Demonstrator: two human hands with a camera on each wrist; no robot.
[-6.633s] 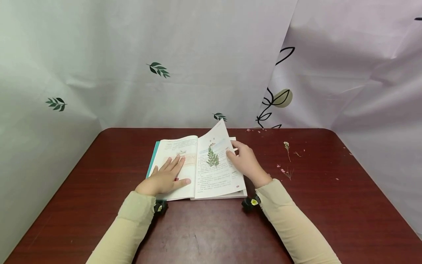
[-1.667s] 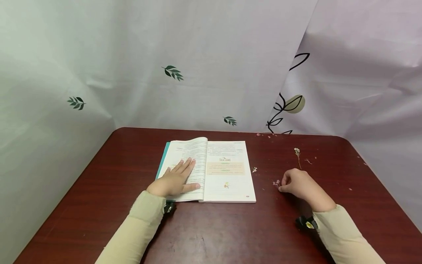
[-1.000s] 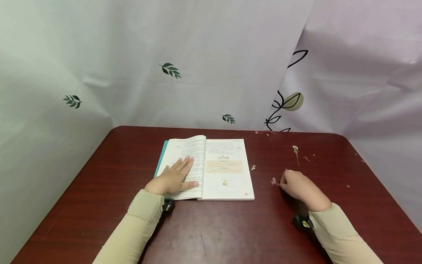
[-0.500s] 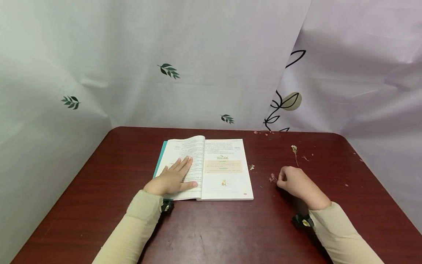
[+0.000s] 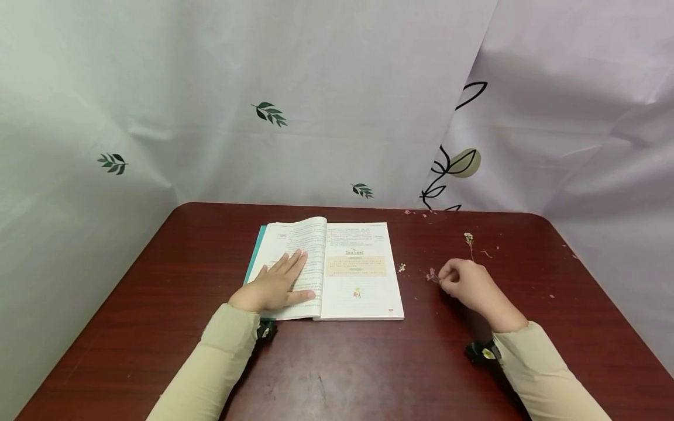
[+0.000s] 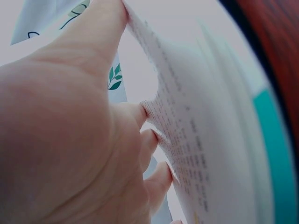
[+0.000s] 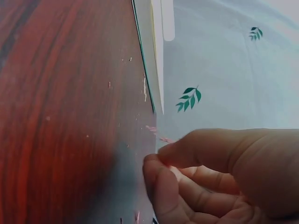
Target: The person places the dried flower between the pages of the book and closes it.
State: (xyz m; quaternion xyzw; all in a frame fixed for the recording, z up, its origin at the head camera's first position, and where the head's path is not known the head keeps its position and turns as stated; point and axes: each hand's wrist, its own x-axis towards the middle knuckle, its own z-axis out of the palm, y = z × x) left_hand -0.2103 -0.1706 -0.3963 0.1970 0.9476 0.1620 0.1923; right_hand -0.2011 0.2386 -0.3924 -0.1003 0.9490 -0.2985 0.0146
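Note:
An open book [image 5: 363, 245] with a teal cover edge lies on the dark red table. My left hand [image 5: 274, 287] rests flat with spread fingers on its left page; the left wrist view shows the fingertips [image 6: 161, 177] touching the printed paper. To the right of the book, my right hand [image 5: 471, 286] pinches a small pink dried flower [image 5: 432, 275] between thumb and fingers, its blossom pointing toward the book. In the right wrist view the pink petals [image 7: 152, 129] stick out past the thumb, just off the tabletop.
A white dried flower [image 5: 468, 238] on a stem lies behind my right hand. A small white blossom [image 5: 402, 268] lies beside the book's right edge. Loose petals [image 5: 416, 213] and crumbs are scattered at the back and right. A white curtain [image 5: 337, 88] hangs behind the table [image 5: 337, 374].
Earlier my right hand held a page bearing a fern sprig; that page is now turned left. The right hand has since pinched the pink flower and moved it slightly back and up. Left hand stays.

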